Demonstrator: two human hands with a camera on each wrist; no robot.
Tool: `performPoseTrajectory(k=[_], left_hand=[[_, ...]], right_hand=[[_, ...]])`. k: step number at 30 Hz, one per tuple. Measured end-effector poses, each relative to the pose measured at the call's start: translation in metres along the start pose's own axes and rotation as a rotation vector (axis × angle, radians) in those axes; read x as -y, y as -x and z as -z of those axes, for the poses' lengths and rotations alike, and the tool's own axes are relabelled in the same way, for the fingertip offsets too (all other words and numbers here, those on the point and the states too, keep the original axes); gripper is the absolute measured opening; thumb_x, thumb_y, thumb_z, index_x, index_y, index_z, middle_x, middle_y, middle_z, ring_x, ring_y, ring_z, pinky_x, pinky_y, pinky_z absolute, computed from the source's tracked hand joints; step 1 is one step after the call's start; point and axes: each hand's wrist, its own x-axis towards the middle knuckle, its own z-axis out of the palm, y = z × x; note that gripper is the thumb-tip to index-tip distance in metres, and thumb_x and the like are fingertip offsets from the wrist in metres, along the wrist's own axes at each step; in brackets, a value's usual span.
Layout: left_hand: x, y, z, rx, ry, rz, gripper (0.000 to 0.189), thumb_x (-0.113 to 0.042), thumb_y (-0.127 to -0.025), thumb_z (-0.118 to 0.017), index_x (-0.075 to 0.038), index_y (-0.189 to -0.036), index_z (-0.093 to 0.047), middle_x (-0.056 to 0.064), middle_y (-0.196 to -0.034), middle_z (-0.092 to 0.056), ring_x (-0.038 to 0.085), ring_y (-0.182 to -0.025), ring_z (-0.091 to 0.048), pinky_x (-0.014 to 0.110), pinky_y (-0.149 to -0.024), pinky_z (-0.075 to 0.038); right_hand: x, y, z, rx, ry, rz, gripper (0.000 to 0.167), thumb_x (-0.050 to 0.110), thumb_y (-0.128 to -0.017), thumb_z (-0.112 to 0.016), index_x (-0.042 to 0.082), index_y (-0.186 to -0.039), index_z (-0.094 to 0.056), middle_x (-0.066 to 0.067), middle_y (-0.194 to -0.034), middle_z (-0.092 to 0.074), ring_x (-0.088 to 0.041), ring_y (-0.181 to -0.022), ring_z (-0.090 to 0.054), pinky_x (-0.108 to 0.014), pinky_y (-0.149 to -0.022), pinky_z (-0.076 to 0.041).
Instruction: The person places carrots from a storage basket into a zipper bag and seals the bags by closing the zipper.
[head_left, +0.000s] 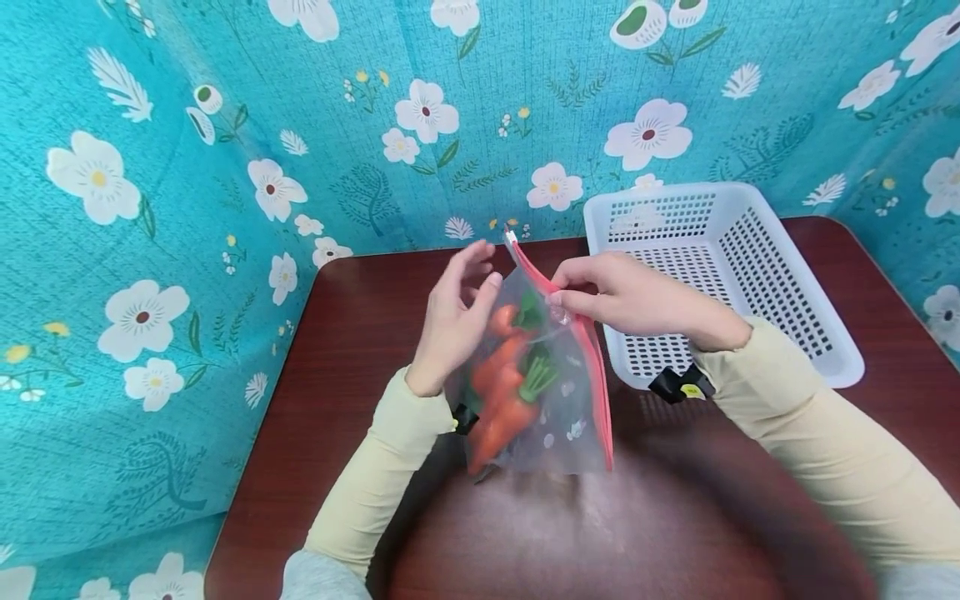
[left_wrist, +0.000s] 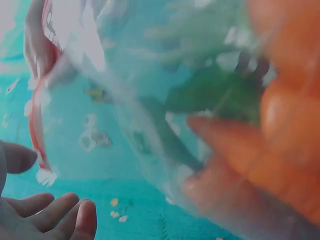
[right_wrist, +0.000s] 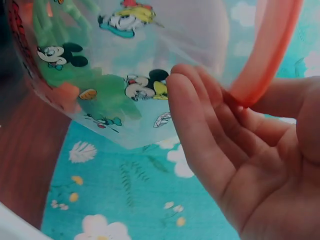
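Observation:
A clear zip bag (head_left: 558, 433) with a red zip edge hangs tilted over the table, holding several orange carrots (head_left: 506, 412) with green tops. My right hand (head_left: 637, 296) pinches the red edge between thumb and fingers. Cartoon prints (right_wrist: 145, 87) show on the bag's side in the right wrist view. At the zip's far end sits a white slider (head_left: 512, 237). To the left of the bag is my left hand (head_left: 457, 312), its fingers loosely bent and thumb apart. In the left wrist view its fingertips (left_wrist: 85, 215) stand clear of the red edge.
Behind my right forearm, a white perforated basket (head_left: 817, 333) stands on the dark red-brown table (head_left: 337, 333). Blue flowered cloth (head_left: 360, 125) hangs behind and to the left of the table.

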Motion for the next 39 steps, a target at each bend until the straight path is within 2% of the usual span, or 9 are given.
performPoseTrajectory(k=[2, 5, 10, 13, 18, 24, 27, 31, 39], left_hand=[[-0.001, -0.003, 0.008, 0.004, 0.035, 0.039, 0.049, -0.018, -0.097, -0.057, -0.012, -0.144, -0.041, 0.003, -0.140, -0.054, 0.017, -0.123, -0.054, 0.036, -0.091, -0.049], [-0.004, -0.008, 0.017, 0.033, 0.086, 0.009, 0.052, -0.014, -0.097, -0.056, -0.010, -0.146, -0.038, 0.006, -0.142, -0.053, 0.019, -0.126, -0.052, 0.037, -0.094, -0.048], [-0.008, -0.013, 0.029, -0.025, 0.136, -0.067, 0.027, -0.007, -0.094, -0.060, 0.001, -0.120, -0.057, 0.014, -0.116, -0.066, 0.013, -0.100, -0.062, 0.027, -0.082, -0.051], [-0.009, -0.013, 0.037, -0.107, 0.155, -0.070, 0.015, -0.006, -0.092, -0.063, 0.004, -0.103, -0.060, 0.009, -0.097, -0.067, 0.011, -0.085, -0.061, 0.024, -0.076, -0.050], [-0.010, -0.013, 0.048, -0.192, 0.190, -0.063, 0.016, -0.009, -0.093, -0.062, 0.003, -0.102, -0.058, -0.008, -0.090, -0.064, 0.013, -0.084, -0.059, 0.025, -0.077, -0.050], [-0.008, -0.017, 0.064, -0.343, 0.306, -0.054, 0.004, -0.008, -0.094, -0.061, -0.008, -0.098, -0.060, -0.006, -0.084, -0.066, 0.013, -0.082, -0.063, 0.026, -0.077, -0.050], [-0.008, -0.017, 0.073, -0.412, 0.362, -0.043, 0.007, -0.007, -0.094, -0.060, -0.014, -0.095, -0.061, -0.003, -0.081, -0.067, 0.013, -0.080, -0.065, 0.025, -0.076, -0.050], [-0.008, -0.014, 0.082, -0.472, 0.376, -0.019, 0.008, -0.007, -0.094, -0.060, -0.015, -0.092, -0.060, -0.003, -0.080, -0.068, 0.013, -0.081, -0.066, 0.028, -0.082, -0.052], [0.002, -0.002, 0.087, -0.462, 0.316, 0.029, 0.005, -0.010, -0.093, -0.063, -0.011, -0.097, -0.065, -0.004, -0.083, -0.070, 0.015, -0.084, -0.067, 0.032, -0.091, -0.051]], right_hand=[[0.006, -0.001, 0.001, 0.021, 0.017, 0.041, 0.013, 0.018, -0.097, -0.057, 0.013, -0.090, -0.066, 0.004, -0.068, -0.056, -0.009, -0.060, -0.051, -0.024, -0.058, -0.045], [0.016, -0.004, 0.002, 0.043, 0.047, 0.114, 0.012, 0.018, -0.098, -0.057, 0.015, -0.090, -0.066, 0.005, -0.069, -0.055, -0.008, -0.060, -0.050, -0.024, -0.058, -0.044], [0.029, -0.009, 0.006, 0.088, 0.082, 0.178, 0.010, 0.017, -0.098, -0.057, 0.016, -0.092, -0.065, 0.006, -0.073, -0.057, -0.006, -0.061, -0.049, -0.024, -0.060, -0.044], [0.033, -0.010, 0.008, 0.107, 0.104, 0.133, 0.006, 0.017, -0.096, -0.060, 0.015, -0.094, -0.065, 0.005, -0.077, -0.061, -0.007, -0.064, -0.053, -0.024, -0.062, -0.047], [0.034, -0.005, 0.011, 0.162, 0.166, 0.016, 0.002, 0.013, -0.090, -0.064, 0.015, -0.092, -0.064, 0.005, -0.072, -0.061, -0.008, -0.063, -0.054, -0.025, -0.062, -0.046], [0.030, 0.003, 0.016, 0.241, 0.260, -0.040, 0.011, 0.014, -0.090, -0.065, 0.015, -0.082, -0.058, 0.004, -0.064, -0.052, -0.008, -0.054, -0.047, -0.024, -0.056, -0.041], [0.026, 0.002, 0.021, 0.193, 0.297, -0.052, 0.011, 0.013, -0.092, -0.063, 0.013, -0.082, -0.059, 0.002, -0.066, -0.055, -0.008, -0.053, -0.046, -0.024, -0.053, -0.040], [0.021, -0.005, 0.029, 0.037, 0.370, -0.072, 0.008, 0.012, -0.094, -0.060, 0.010, -0.090, -0.066, -0.002, -0.073, -0.061, -0.013, -0.057, -0.045, -0.027, -0.054, -0.038], [0.009, -0.022, 0.038, -0.207, 0.457, -0.086, 0.016, 0.013, -0.096, -0.055, 0.005, -0.096, -0.068, -0.009, -0.081, -0.066, -0.020, -0.064, -0.051, -0.034, -0.062, -0.039]])
